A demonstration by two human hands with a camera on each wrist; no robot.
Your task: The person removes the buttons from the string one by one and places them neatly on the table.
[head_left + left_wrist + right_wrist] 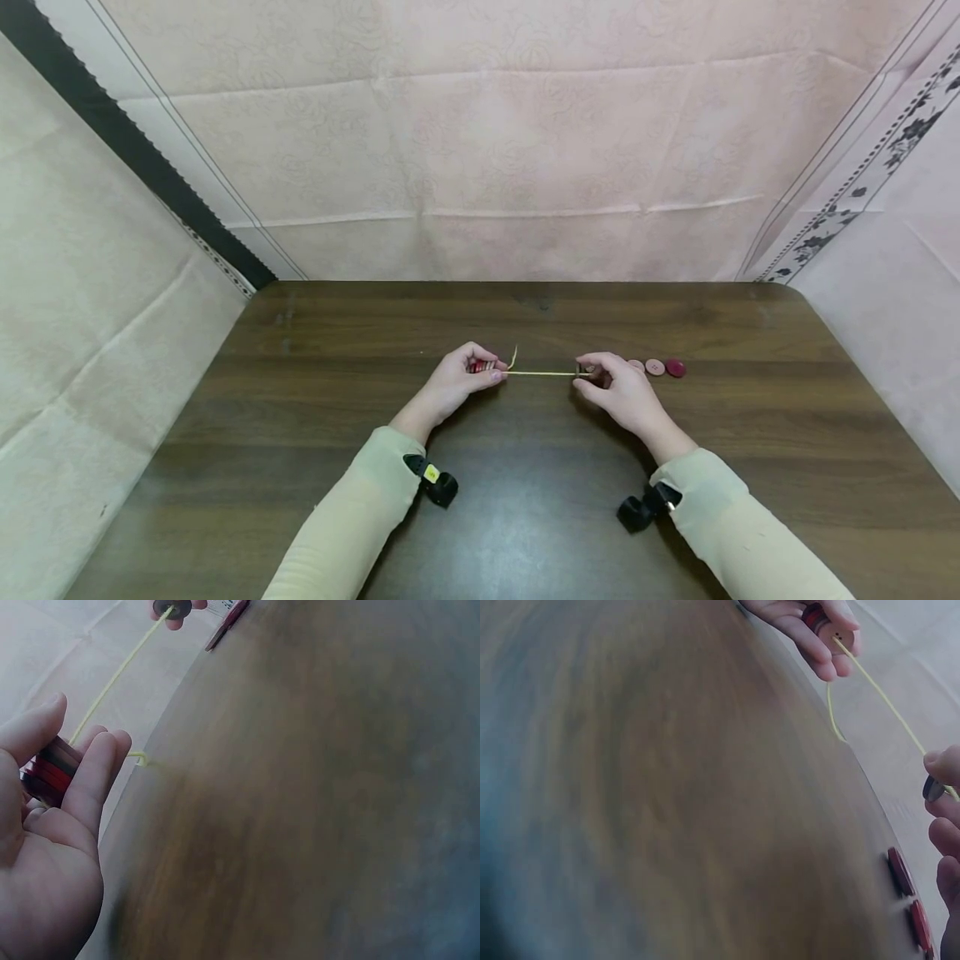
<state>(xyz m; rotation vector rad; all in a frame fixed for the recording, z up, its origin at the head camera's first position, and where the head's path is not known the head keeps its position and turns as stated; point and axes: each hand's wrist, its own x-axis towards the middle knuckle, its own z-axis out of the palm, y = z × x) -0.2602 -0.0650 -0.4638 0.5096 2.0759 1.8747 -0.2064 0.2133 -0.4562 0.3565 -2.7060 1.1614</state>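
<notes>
My left hand [456, 382] grips a stack of red, pink and dark buttons [51, 774] between thumb and fingers. A yellow string [543, 373] runs from the stack's end face straight across to my right hand [621, 393]. There the thumb and a fingertip pinch a dark button [932, 789], and the string passes through it. A loose tail of the same string sticks up beside the left fingertips in the head view. The stack's pale end button [840, 636], with small holes, faces the right hand. Both hands are close over the table's far half.
Right beside the right hand, a dark red button [676, 368] and a pink button [655, 367] lie in a row on the brown wooden table [540, 533], with another pink one partly hidden by the hand. Pale patterned cloth [487, 150] hangs behind and along both sides.
</notes>
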